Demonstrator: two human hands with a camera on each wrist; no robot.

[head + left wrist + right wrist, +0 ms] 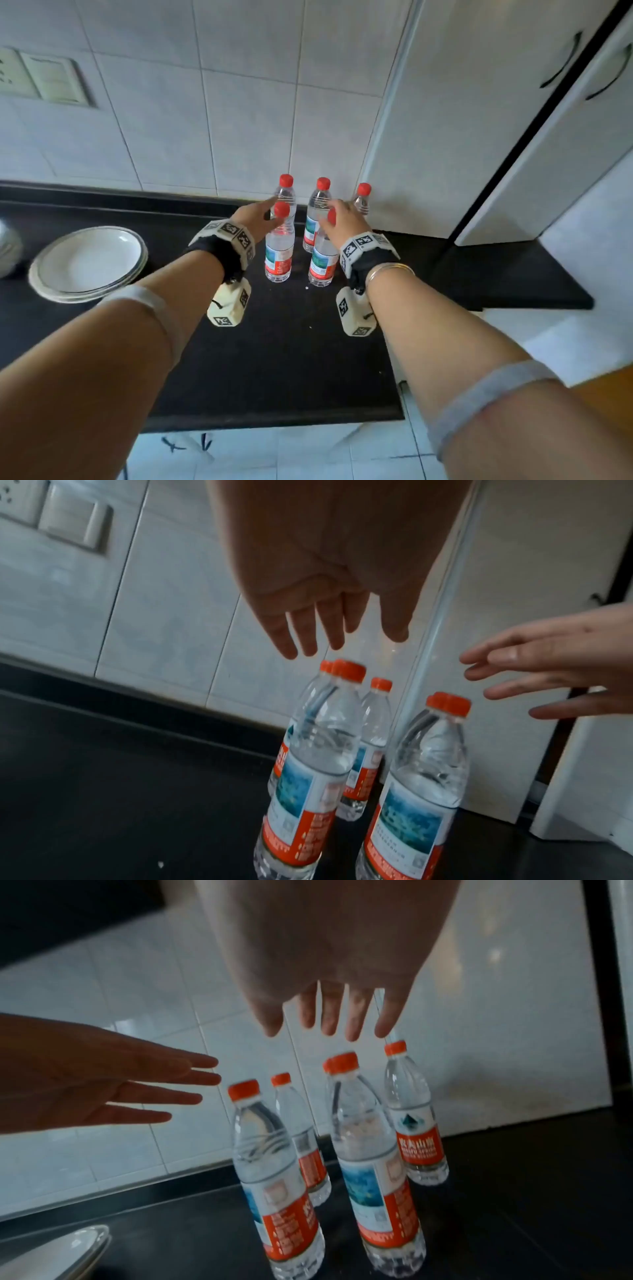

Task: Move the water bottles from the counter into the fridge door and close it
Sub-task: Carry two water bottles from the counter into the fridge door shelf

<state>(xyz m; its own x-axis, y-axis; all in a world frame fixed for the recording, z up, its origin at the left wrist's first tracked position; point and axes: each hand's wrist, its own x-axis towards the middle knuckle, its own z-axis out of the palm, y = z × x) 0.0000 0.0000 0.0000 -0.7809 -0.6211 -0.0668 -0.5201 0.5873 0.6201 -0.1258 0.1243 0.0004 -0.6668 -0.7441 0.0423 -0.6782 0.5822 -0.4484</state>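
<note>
Head view: five clear plastic red-capped water bottles (279, 251) stand on the black counter (294, 359). Left hand (251, 216) and right hand (346, 217) hover, fingers spread, empty. Best to wrap each front bottle's body, lifting straight up.

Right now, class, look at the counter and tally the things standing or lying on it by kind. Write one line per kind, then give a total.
Water bottles: 5, all upright with red caps
White plates: a stack at the counter's left; at least 2 rims show, exact count unclear
Total: 5 bottles plus the plate stack, so at least 7 things
</note>
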